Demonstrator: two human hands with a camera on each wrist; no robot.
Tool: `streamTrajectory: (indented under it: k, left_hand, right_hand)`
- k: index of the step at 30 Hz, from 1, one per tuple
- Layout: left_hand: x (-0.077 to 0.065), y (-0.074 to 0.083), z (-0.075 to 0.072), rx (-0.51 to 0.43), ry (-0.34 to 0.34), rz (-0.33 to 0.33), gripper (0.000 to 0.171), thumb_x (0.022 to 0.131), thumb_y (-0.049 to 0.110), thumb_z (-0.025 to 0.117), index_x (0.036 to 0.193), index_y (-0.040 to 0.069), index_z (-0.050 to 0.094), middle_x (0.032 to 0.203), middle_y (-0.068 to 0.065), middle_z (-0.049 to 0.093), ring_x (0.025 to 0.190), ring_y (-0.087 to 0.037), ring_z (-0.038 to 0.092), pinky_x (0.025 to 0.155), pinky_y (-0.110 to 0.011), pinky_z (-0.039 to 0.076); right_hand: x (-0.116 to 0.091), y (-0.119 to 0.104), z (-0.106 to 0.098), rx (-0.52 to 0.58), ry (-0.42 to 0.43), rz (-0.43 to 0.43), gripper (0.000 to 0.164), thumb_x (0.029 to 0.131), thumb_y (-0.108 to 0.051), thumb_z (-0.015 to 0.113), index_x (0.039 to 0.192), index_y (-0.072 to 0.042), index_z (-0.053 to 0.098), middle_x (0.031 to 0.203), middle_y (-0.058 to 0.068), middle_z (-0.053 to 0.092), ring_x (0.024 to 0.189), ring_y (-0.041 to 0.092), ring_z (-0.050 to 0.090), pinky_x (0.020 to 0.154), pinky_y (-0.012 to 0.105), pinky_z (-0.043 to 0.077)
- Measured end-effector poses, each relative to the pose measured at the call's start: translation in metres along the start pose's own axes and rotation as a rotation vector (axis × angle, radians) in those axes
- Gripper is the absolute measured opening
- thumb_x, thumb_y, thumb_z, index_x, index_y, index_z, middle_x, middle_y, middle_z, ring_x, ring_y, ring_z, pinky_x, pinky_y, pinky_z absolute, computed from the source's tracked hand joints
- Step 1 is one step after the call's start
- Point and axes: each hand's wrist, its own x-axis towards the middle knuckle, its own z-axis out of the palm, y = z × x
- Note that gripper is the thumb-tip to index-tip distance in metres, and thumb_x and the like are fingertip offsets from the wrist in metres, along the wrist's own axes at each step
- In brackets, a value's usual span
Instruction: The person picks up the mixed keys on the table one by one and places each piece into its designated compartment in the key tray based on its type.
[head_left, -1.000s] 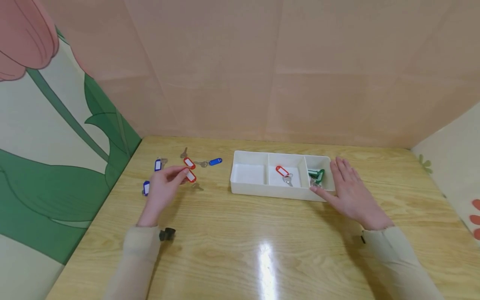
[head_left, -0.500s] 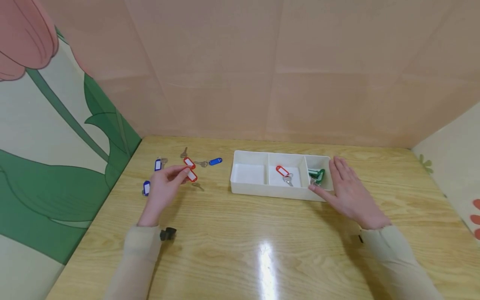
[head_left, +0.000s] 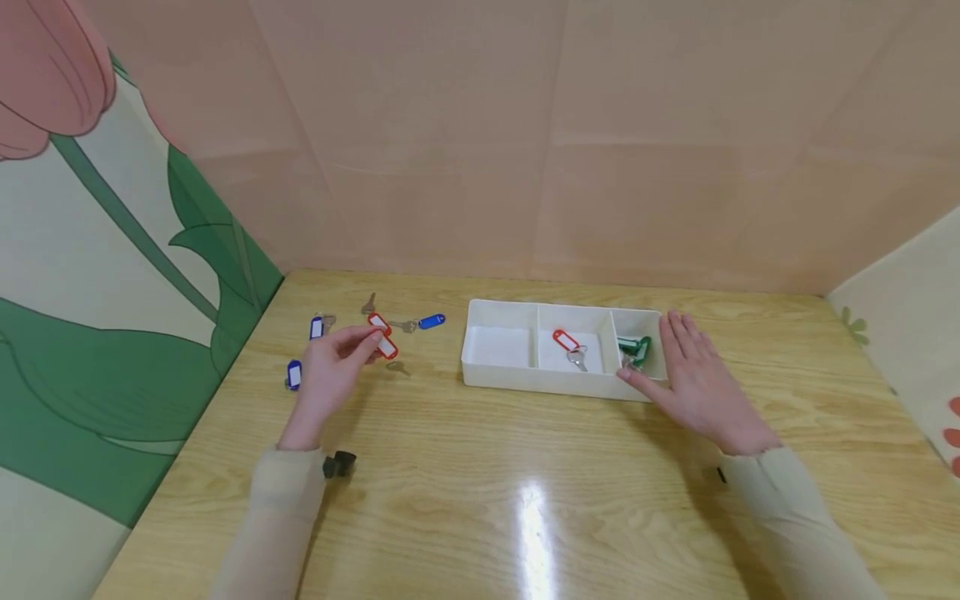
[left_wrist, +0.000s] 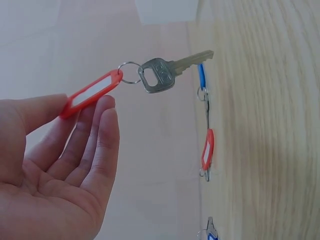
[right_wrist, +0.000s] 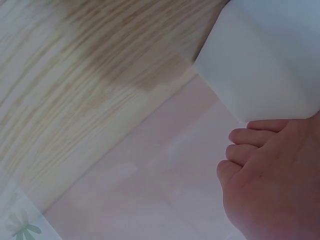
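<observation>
nearest the person, the right hand (head_left: 701, 379) lies at the right end of the tray (head_left: 525, 381), fingers straight along the outside of the end wall and thumb at the near rim, grasping no tag. the left hand (head_left: 333, 367) is over the left part of the table (head_left: 427, 500), pinching a red tag (head_left: 386, 345) between thumb and fingers. that tag is held above the wood, its long axis running from far left to near right in the head view; the key (left_wrist: 157, 75) hangs off its free end, and whether the tip touches the table cannot be told. the relation that counts is sideways: the tray lies to the right of the held tag, about level with it in depth and well apart, with the left hand much the nearer to the tag. in the tray, a second red tag (head_left: 566, 340) is in the middle compartment and green tags (head_left: 639, 352) in the right one. farther off, just beyond the pinched tag, lie a third red tag (head_left: 379, 322) and a blue tag (head_left: 432, 321).
</observation>
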Motion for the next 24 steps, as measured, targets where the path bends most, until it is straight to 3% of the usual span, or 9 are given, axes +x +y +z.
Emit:
streamTrajectory:
  k: [9,24]
  left_hand:
    - [0.001,0.007,0.003,-0.017,0.010,0.014,0.034,0.100,0.030,0.068,0.120,0.003,0.073,0.108,-0.009,0.072,0.091,-0.022,0.070,0.076,-0.024,0.059]
    - [0.005,0.017,0.013,-0.094,0.045,0.101,0.026,0.099,0.026,0.071,0.113,0.004,0.074,0.102,-0.009,0.072,0.087,-0.021,0.072,0.079,-0.032,0.060]
  right_hand:
    - [0.001,0.001,0.001,0.004,-0.017,0.009,0.107,0.098,-0.064,0.053,0.158,0.007,0.000,0.166,0.025,-0.008,0.151,0.031,-0.017,0.121,0.050,-0.007]
    - [0.001,0.001,0.002,0.028,-0.008,0.012,0.107,0.098,-0.063,0.054,0.158,0.008,0.001,0.166,0.026,-0.006,0.152,0.033,-0.014,0.122,0.050,-0.006]
